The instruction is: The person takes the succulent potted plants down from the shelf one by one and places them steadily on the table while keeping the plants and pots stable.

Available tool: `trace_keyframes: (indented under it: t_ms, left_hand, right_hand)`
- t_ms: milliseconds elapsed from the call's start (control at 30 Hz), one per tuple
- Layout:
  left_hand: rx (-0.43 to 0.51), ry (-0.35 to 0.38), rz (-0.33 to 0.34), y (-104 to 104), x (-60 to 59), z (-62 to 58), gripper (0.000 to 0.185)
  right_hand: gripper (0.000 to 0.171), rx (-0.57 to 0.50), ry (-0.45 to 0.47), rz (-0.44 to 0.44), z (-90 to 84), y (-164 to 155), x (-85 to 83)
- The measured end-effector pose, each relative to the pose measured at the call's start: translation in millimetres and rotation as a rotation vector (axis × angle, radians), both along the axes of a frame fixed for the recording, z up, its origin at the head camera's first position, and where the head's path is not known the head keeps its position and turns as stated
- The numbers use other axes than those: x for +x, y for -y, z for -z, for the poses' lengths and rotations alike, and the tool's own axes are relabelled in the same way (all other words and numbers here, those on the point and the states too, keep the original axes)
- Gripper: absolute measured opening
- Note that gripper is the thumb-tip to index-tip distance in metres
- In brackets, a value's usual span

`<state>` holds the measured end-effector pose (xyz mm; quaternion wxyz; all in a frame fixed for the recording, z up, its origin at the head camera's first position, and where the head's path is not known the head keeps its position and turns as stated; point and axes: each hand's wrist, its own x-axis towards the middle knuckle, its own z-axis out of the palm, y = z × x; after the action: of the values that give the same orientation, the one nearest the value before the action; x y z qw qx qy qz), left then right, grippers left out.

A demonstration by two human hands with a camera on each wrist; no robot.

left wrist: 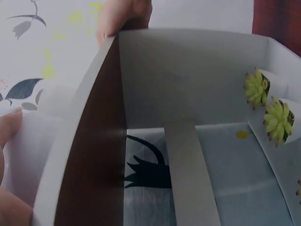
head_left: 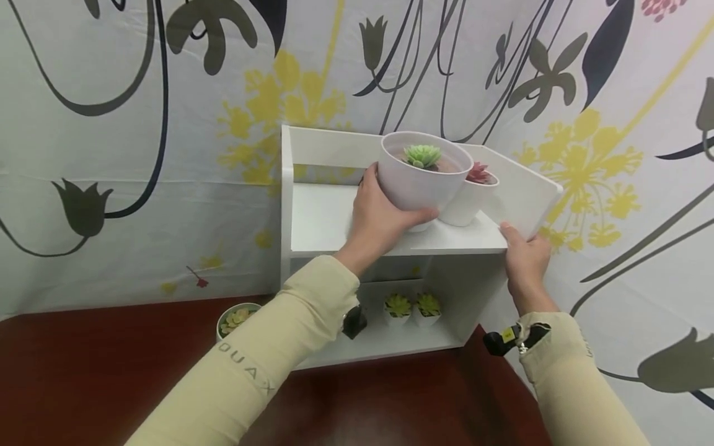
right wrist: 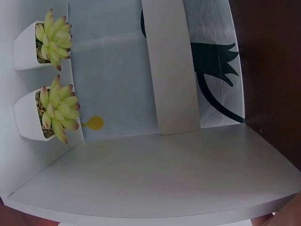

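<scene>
Left hand (head_left: 382,217) grips a white pot (head_left: 421,179) with a green succulent at frame centre, above the white shelf (head_left: 334,217); right hand (head_left: 524,257) clasps the shelf's right front corner.

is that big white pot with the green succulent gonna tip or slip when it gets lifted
Probably light: the left hand alone grips the big white pot. Its smooth, tapered wall may slip. The wide rim over a narrow base could tip against the neighbouring pot with the red succulent.
</scene>
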<state>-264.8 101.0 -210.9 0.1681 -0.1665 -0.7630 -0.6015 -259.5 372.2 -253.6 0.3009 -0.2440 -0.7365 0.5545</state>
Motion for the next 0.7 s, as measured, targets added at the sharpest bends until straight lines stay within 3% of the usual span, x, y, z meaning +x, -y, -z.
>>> trace_keyframes:
  t_ms: [333, 567, 600, 700]
  left_hand:
    - [0.06, -0.039, 0.115, 15, 26.9, 3.9, 0.116]
    - [0.104, -0.05, 0.204, 19, 53.3, 7.5, 0.11]
    - [0.104, -0.057, 0.214, 20, 57.9, 9.0, 0.109]
    - [0.086, -0.084, 0.249, 22, 72.8, 14.9, 0.111]
  right_hand:
    - [0.06, -0.006, 0.014, -0.004, 0.9, 1, -1.2]
    - [0.059, -0.025, 0.015, 0.012, 0.4, 0, -1.9]
    - [0.057, -0.03, 0.01, 0.015, 0.1, -1, -2.1]
    - [0.022, -0.006, -0.056, 0.013, 1.5, -4, -0.7]
